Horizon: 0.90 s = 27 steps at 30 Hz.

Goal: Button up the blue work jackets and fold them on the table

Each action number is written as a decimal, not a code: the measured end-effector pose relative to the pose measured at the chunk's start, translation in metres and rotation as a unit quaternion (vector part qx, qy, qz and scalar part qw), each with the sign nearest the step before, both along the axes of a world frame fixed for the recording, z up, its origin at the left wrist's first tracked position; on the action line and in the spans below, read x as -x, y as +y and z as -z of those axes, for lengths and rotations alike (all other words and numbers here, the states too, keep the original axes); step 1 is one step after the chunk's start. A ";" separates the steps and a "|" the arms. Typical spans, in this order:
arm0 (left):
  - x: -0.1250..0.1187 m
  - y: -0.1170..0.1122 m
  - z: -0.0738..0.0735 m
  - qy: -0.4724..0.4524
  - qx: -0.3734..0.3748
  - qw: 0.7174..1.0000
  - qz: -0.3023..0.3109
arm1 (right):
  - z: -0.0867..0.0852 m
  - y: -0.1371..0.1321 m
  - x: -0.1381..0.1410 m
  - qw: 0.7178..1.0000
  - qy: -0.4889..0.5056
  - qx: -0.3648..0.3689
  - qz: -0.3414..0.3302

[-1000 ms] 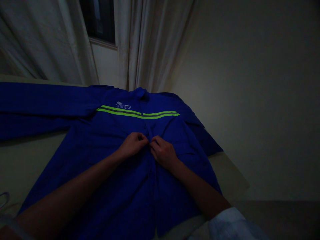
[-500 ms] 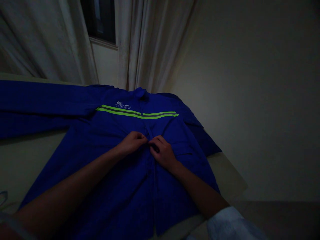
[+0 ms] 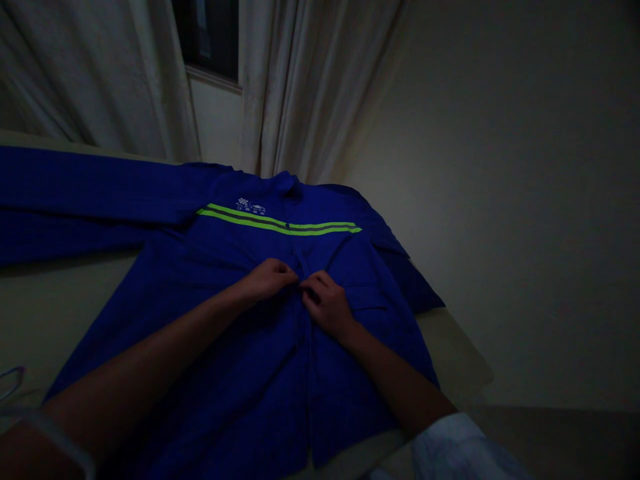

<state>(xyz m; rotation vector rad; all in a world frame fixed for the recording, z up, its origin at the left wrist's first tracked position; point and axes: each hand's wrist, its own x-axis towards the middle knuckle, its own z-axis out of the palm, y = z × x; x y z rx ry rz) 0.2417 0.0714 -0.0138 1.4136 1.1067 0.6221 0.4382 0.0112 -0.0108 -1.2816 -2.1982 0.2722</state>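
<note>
"At the far left of the work surface, what do you find?"

"A thin wire loop [image 3: 13,383], partly out of frame, on a pale table [image 3: 60,313]. Just right of it, a blue work shirt [image 3: 225,250] lies spread front up, one sleeve stretched left and lime reflective stripes crossing the chest. Laid flat, its front stays within reach of both your hands."

"State of your left hand [image 3: 270,280]?"

"Closed, fingers curled, tips at the shirt's front placket [image 3: 300,320] near mid-chest. Your forearm lies across the shirt."

"And your right hand [image 3: 327,305]?"

"Also closed, just beside the left, fingers meeting the placket from the opposite side. This opposed hold appears to keep both front edges together. Whether a button lies between your fingers is hidden."

"What lies farther right?"

"A folded sleeve [image 3: 415,287] at the table edge, a white shirt cuff [image 3: 450,450] at your right arm, then a plain wall [image 3: 525,200]."
</note>
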 end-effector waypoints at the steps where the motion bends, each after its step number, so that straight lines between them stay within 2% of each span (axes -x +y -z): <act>1: 0.001 0.000 -0.001 -0.003 0.005 1.000 0.007 | 0.000 0.000 0.000 1.000 0.003 -0.005 0.000; 5: 0.003 0.000 -0.004 -0.006 0.016 1.000 0.026 | 0.000 0.000 0.001 1.000 -0.009 -0.014 -0.006; 11: 0.001 -0.003 -0.003 0.010 -0.004 1.000 0.023 | -0.001 -0.003 0.002 0.995 -0.099 -0.008 -0.019; 18: 0.002 -0.002 -0.005 0.029 -0.001 0.999 0.021 | -0.002 -0.004 0.001 0.992 -0.122 -0.020 -0.022; 24: 0.002 0.001 0.001 0.061 -0.032 0.997 0.033 | -0.012 -0.011 0.004 0.977 -0.209 0.035 -0.006; 27: 0.005 -0.002 0.003 0.112 -0.119 0.986 0.022 | -0.012 -0.009 0.006 0.975 -0.213 0.060 0.004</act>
